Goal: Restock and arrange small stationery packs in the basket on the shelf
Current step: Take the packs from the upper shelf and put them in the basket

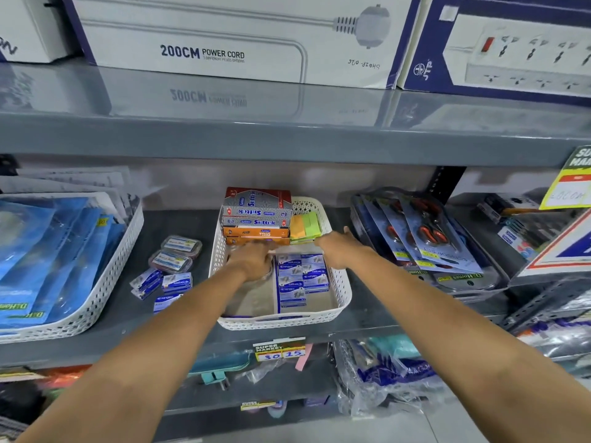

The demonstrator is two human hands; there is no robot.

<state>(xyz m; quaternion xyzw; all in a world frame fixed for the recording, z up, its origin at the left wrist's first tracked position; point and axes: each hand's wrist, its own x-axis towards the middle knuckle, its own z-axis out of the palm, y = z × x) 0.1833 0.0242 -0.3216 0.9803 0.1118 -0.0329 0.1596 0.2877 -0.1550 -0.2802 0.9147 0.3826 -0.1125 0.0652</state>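
A white perforated basket [343,292] sits mid-shelf. Inside it, small blue stationery packs [300,276] lie in rows on the right side, grey and orange pen boxes [257,215] are stacked at the back, and sticky notes [305,227] lie beside them. My left hand [252,260] reaches into the basket's left half, fingers down, blurred; what it holds is unclear. My right hand [335,246] rests over the far end of the blue packs, fingers spread. More blue packs [163,282] lie loose on the shelf left of the basket.
Two clear plastic tubs [176,254] sit beside the loose packs. A large white tray of blue folders [105,282] stands at the left. Carded scissors [425,235] lean at the right. Power-cord boxes [204,39] fill the shelf above.
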